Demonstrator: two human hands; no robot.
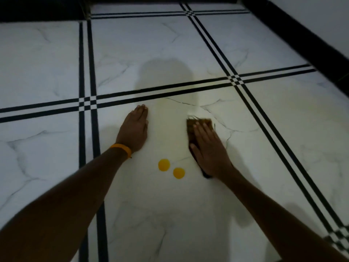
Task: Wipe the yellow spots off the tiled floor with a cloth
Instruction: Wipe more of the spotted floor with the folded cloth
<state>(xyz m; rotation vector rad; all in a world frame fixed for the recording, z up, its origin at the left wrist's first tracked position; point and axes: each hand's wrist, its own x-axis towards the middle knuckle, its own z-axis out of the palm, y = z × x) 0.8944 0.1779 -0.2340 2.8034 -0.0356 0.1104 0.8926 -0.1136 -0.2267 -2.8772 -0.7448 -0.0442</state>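
Observation:
Two round yellow spots lie on the white marbled tile, one (164, 164) to the left and one (178, 173) just right of it and nearer me. My right hand (208, 148) presses flat on a brown cloth (194, 123) on the floor, up and to the right of the spots; the cloth shows beyond my fingertips and along my thumb side. My left hand (135, 127) rests flat on the tile, fingers together, holding nothing, left of and beyond the spots. An orange band (121, 148) sits on my left wrist.
The tiled floor (151, 44) is white with paired black lines crossing it. A dark skirting and a wall (302, 35) run along the right side and the far edge. My shadow falls across the tile ahead.

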